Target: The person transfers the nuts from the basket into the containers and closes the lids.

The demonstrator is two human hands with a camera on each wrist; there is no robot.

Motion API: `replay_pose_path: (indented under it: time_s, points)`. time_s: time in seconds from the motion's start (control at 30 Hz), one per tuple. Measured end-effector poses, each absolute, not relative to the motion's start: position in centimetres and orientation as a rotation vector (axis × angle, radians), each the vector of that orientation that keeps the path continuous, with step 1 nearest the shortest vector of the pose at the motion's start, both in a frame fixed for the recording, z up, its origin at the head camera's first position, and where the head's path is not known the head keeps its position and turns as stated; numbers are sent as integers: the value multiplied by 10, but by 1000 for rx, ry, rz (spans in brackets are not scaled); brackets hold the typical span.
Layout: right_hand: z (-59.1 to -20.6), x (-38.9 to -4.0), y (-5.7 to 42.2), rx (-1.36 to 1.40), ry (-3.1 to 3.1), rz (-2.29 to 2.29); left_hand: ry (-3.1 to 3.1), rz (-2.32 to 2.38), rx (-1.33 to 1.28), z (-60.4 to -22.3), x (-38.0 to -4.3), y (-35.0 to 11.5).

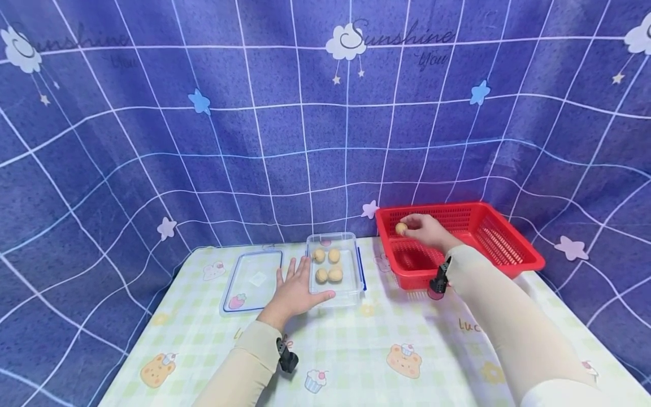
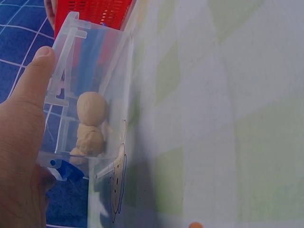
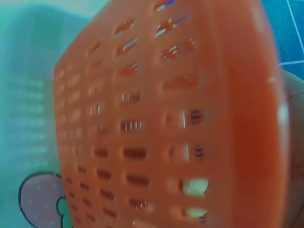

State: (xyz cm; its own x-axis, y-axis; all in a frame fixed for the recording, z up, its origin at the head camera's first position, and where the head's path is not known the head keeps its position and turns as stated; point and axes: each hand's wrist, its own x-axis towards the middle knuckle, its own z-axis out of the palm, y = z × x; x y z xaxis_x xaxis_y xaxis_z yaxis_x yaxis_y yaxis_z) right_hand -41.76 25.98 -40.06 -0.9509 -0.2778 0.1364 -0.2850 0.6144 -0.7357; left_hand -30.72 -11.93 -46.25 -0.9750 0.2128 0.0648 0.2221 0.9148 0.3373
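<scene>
My right hand (image 1: 428, 230) pinches a round tan walnut (image 1: 400, 228) between thumb and fingers, over the left part of the red basket (image 1: 417, 279). With fingers spread, my left hand (image 1: 297, 289) rests at the left side of a clear plastic box (image 1: 348, 295), its thumb along the near rim. Several walnuts (image 1: 334, 274) sit in two rows in the left part of that box. In the left wrist view, walnuts (image 2: 92, 109) show through the clear wall beside the thumb. The basket's slotted wall (image 3: 135, 126) hides most of the right hand in the right wrist view.
Left of the box lies its clear lid (image 1: 254, 277) with a blue seal. A blue locking flap (image 1: 361, 269) hangs out on the box's right side. The patterned tablecloth (image 1: 366, 350) covers the table, and a blue grid curtain (image 1: 274, 141) stands close behind.
</scene>
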Motion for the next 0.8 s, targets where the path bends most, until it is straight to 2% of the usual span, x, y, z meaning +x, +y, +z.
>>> replay_pose_path:
  time_s: [0.8]
  points:
    - [-380,-417,203,549,-2682,1335,-3056,-517,-349,-466,-310,-122]
